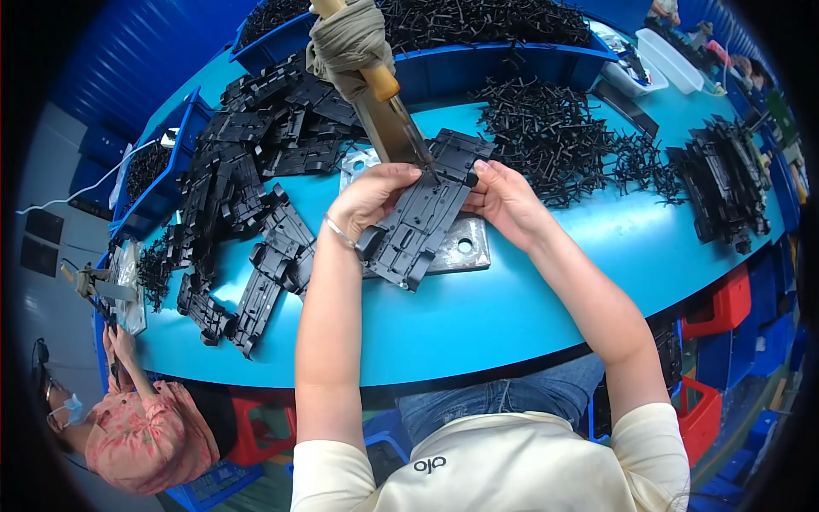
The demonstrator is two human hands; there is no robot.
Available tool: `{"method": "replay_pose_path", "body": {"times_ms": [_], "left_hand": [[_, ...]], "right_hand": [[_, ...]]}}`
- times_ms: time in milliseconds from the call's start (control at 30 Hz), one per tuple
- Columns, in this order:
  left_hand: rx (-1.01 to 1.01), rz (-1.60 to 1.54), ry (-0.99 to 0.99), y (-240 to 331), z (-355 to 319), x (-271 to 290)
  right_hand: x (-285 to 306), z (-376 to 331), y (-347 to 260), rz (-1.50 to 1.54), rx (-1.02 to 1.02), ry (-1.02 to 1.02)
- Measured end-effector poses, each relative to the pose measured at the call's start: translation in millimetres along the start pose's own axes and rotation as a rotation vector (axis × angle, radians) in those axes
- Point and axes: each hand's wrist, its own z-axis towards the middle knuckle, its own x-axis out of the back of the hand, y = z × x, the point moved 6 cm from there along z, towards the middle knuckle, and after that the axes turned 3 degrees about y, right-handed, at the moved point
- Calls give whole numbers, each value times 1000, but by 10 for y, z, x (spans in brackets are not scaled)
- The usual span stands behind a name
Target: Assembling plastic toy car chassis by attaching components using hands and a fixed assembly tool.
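Observation:
A long black molded plastic part (424, 213) lies tilted between my two hands, over a metal base plate (473, 256) with round holes. My left hand (368, 201) pinches its left edge, thumb on top, a bracelet at the wrist. The opposite edge is gripped by my right hand (509, 203), near the part's upper right corner. Just above the part stands a tool with a flat metal body (388, 128) and a cloth-wrapped wooden handle (350, 43). Its narrow tip reaches down to the part's upper area; whether it touches I cannot tell.
Many similar black parts (247, 162) pile up on the left of the blue table (563, 299). Thin black pieces (537, 128) heap at right, with a blue bin (512, 64) behind. More parts (721, 183) stack far right. A co-worker (158, 427) works at lower left.

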Motion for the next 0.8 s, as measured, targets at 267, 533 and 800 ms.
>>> {"method": "replay_pose_path", "body": {"times_ms": [267, 533, 800], "left_hand": [[0, 8, -21, 20, -40, -39], [-6, -11, -29, 30, -42, -67], [-7, 5, -11, 34, -47, -43]], "right_hand": [[1, 5, 19, 12, 0, 8], [0, 0, -14, 0, 4, -1], [-1, 4, -11, -2, 7, 2]]}}
